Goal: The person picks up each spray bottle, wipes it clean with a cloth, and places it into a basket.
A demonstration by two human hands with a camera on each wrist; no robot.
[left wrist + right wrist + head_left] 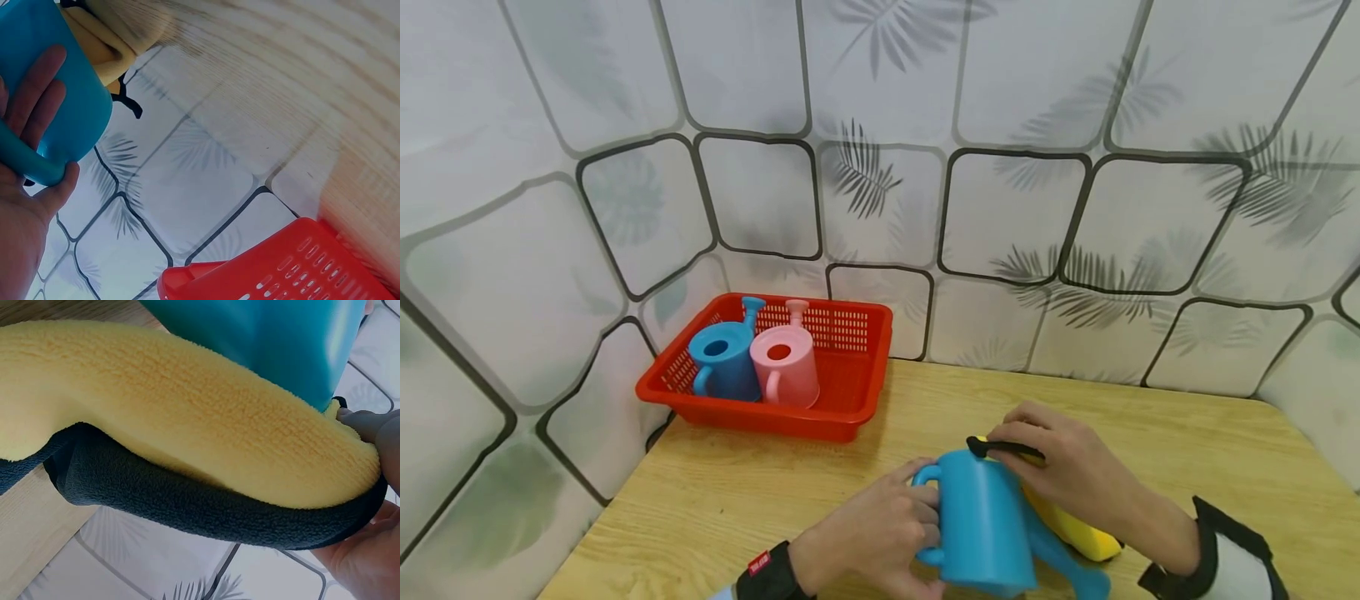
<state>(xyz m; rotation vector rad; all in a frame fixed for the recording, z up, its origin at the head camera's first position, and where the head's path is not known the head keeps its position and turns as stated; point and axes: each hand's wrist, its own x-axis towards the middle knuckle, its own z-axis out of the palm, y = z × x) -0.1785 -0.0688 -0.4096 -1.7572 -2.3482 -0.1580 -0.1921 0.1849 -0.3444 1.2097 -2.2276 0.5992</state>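
A blue watering can is held over the near part of the table, its spout pointing to the lower right. My left hand grips it at the handle; in the left wrist view, fingers pass behind the handle and lie along the can's wall. With my right hand I pinch a plush yellow cloth with a dark underside. Its dark edge lies at the can's upper rim, and the rest hangs down beside the can, partly hidden behind it and the right hand.
At the back left stands a red basket with perforated sides. Inside it are another blue watering can and a pink one, side by side. A patterned curtain encloses the wooden table behind and at the sides.
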